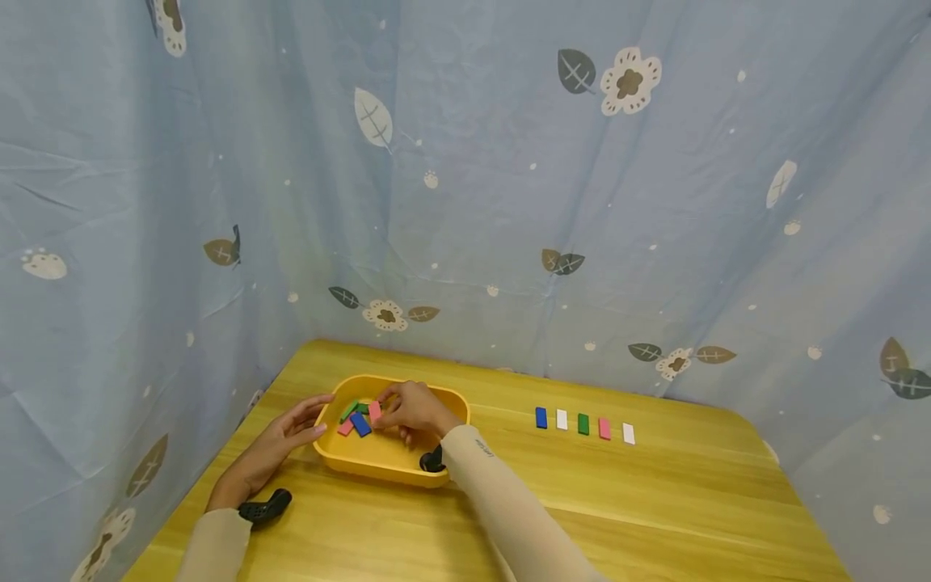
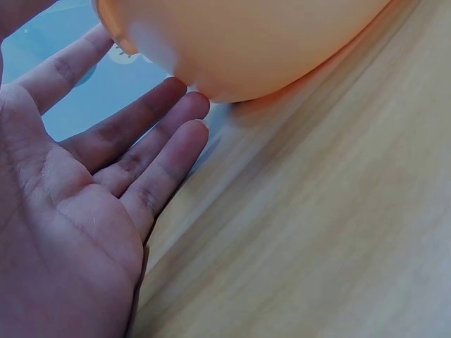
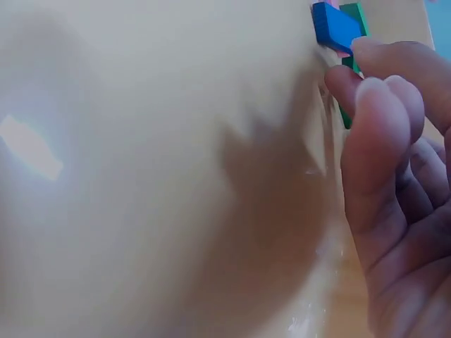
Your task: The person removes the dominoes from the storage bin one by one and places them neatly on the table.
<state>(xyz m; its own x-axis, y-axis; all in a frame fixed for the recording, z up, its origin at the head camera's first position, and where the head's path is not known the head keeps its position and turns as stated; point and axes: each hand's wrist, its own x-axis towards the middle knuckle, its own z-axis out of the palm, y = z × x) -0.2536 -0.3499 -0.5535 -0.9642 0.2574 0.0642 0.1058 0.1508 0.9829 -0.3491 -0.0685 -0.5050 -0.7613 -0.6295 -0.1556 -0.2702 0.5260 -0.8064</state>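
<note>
A yellow plastic bin (image 1: 385, 469) stands on the table, with small domino-like blocks at its left end. Inside it, my right hand (image 1: 416, 406) pinches a pink block (image 1: 375, 411) between thumb and fingertips. Close by lie a blue block (image 1: 360, 425), another pink block (image 1: 346, 427) and green blocks (image 1: 349, 411). The right wrist view shows the blue block (image 3: 338, 27) just beyond the fingertips; the pinched block is mostly hidden there. My left hand (image 1: 284, 440) rests its extended fingers at the bin's left rim, beside the orange-looking wall (image 2: 261, 49) in the left wrist view.
To the right of the bin, a spaced row on the wooden table (image 1: 655, 501) holds a blue block (image 1: 541, 418), white block (image 1: 562, 419), green block (image 1: 583, 424), pink block (image 1: 604, 428) and white block (image 1: 629, 434). A patterned curtain (image 1: 480, 202) hangs behind the table.
</note>
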